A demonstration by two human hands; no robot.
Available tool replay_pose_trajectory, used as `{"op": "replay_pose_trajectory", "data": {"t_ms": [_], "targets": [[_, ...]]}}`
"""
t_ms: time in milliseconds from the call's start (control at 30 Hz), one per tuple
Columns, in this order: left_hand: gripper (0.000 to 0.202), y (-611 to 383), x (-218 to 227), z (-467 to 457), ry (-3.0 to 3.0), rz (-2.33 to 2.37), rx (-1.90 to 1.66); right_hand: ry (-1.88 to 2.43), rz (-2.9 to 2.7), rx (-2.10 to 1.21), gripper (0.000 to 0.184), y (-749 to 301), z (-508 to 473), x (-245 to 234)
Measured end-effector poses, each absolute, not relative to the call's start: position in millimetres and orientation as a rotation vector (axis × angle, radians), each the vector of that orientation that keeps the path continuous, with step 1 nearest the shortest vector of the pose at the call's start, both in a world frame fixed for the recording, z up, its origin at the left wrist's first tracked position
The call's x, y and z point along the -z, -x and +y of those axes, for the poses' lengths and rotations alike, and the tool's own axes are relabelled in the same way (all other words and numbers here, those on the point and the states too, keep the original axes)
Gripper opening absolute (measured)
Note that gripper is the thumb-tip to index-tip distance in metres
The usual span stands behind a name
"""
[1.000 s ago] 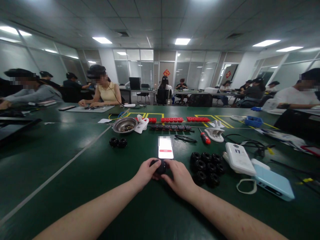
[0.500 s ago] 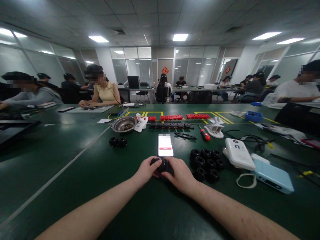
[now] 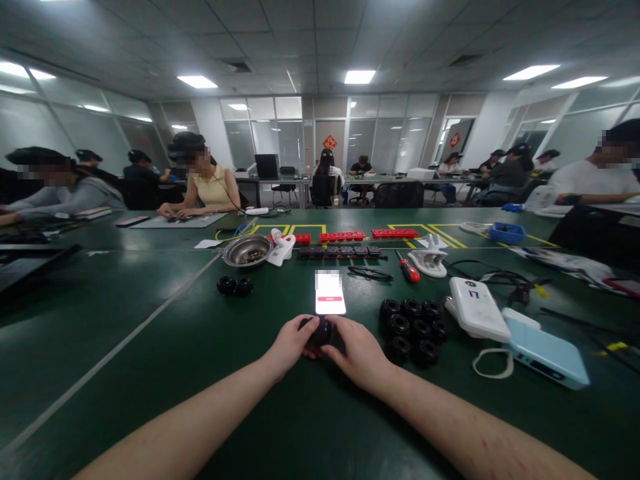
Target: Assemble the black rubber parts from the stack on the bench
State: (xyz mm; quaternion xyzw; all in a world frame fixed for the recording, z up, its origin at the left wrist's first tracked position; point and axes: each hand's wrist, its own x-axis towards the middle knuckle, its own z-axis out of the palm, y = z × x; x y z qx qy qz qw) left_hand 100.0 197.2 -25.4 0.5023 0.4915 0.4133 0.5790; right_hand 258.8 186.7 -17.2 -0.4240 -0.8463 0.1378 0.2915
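Observation:
My left hand point(image 3: 290, 346) and my right hand point(image 3: 357, 350) meet on the green table point(image 3: 150, 347), both closed around one small black round part point(image 3: 320, 330). A lit phone point(image 3: 330, 293) lies just beyond my fingers. To the right of my right hand sits a cluster of several black round parts point(image 3: 413, 323). Two more black parts point(image 3: 235, 286) rest to the far left of my left hand.
A metal bowl point(image 3: 249, 250), rows of red blocks point(image 3: 370, 235) and black blocks point(image 3: 340, 252), a red-handled screwdriver point(image 3: 409, 267), white device point(image 3: 479, 309) and light blue box point(image 3: 545, 353) lie on the table. Other people sit at the left, far side and right.
My hands stay together on the black part with only slight finger shifts. The view has tilted a little.

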Motion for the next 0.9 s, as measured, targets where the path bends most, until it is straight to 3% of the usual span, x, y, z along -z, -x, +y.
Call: {"op": "replay_pose_trajectory", "data": {"t_ms": [100,233,433,533,600,733,900], "targets": [[0.031,-100,25,196,-1.185,1.141,-0.984,1.122,-2.264,-0.365,0.044,-259,183,14],[0.031,-101,22,193,-1.181,1.128,-0.986,1.245,-2.273,-0.336,0.029,-260,184,11],[0.031,-99,22,195,-1.173,1.133,-0.974,1.25,-2.321,-0.375,0.023,-258,187,18],[0.032,-99,24,195,-1.173,1.13,-0.983,1.152,-2.279,-0.367,0.042,-258,185,16],[0.031,-100,23,193,-1.183,1.119,-0.996,1.14,-2.265,-0.359,0.045,-259,183,13],[0.031,-102,18,190,-1.184,1.113,-1.009,1.247,-2.276,-0.301,0.03,-261,181,8],[0.034,-101,18,190,-1.201,1.096,-0.982,1.286,-2.271,-0.335,0.024,-261,185,12]]}}
